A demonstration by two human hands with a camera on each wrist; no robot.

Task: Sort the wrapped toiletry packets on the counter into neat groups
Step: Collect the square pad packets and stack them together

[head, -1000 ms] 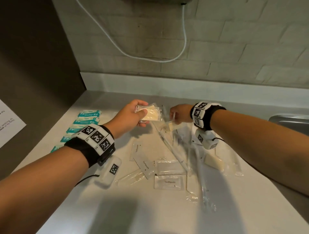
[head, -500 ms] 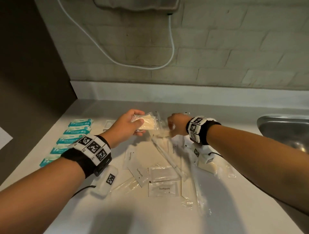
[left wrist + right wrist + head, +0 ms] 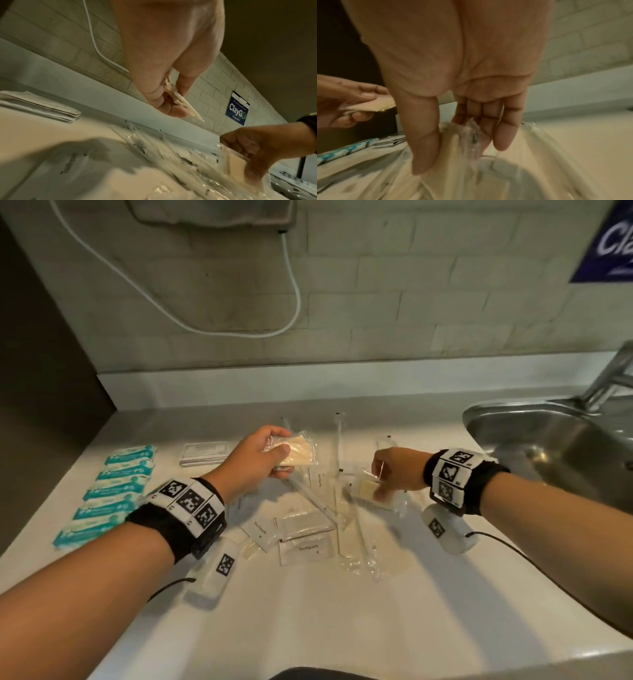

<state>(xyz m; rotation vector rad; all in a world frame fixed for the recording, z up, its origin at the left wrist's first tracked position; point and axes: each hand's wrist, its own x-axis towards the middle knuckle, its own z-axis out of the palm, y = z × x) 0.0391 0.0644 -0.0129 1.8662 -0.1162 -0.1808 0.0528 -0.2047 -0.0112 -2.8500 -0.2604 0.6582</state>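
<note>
A clear-wrapped cream soap bar (image 3: 297, 453) is held just above the middle of the tabletop (image 3: 308, 618), toward its back edge, by the left hand (image 3: 255, 462), whose thumb and fingers (image 3: 173, 111) are clamped on the wrapper from above and below. Just to its right, the right hand (image 3: 399, 470) reaches down with thumb and fingers (image 3: 502, 138) closed on a second wrapped soap bar (image 3: 366, 490), which sits on the loose pile of packets. That pile spreads across the middle of the tabletop: white sachets printed "Toothpaste" (image 3: 306, 549) lie toward the front edge, and long clear-wrapped sticks (image 3: 339, 446) cross one another behind and between them. Near the left edge, a column of teal-and-white packets (image 3: 113, 494) runs front to back, each touching the next. Behind that column, toward the back left corner, rests a small stack of flat white packets (image 3: 205, 453). A steel sink (image 3: 548, 440) is set in at the right edge.
</note>
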